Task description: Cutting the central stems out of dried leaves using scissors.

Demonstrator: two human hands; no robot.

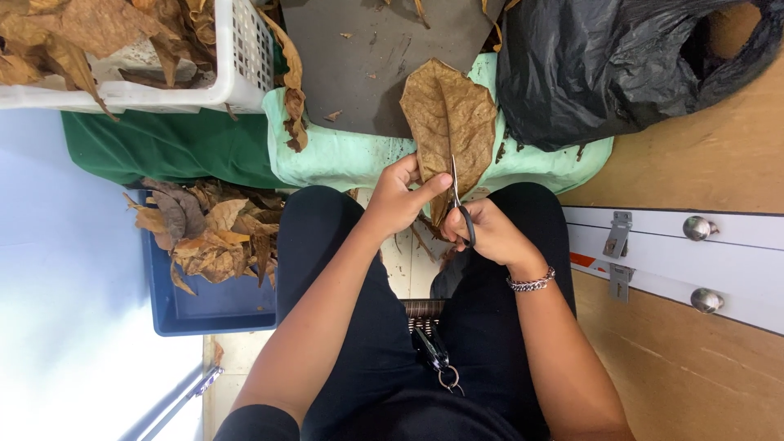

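Note:
A large dry brown leaf (pixel 447 118) is held upright over my lap. My left hand (pixel 398 198) pinches its lower edge between thumb and fingers. My right hand (pixel 488 233) grips black-handled scissors (pixel 457 204), and their blades point up into the base of the leaf along its middle. A silver bracelet (pixel 531 282) circles my right wrist. Both knees, in black trousers, frame the hands.
A white slotted basket (pixel 237 57) of dry leaves stands at the top left on green cloth (pixel 163 147). A blue tray (pixel 204 306) with more leaves lies to the left. A black plastic bag (pixel 604 65) sits at the top right, a pale green cushion (pixel 343 151) and dark mat (pixel 367 57) ahead.

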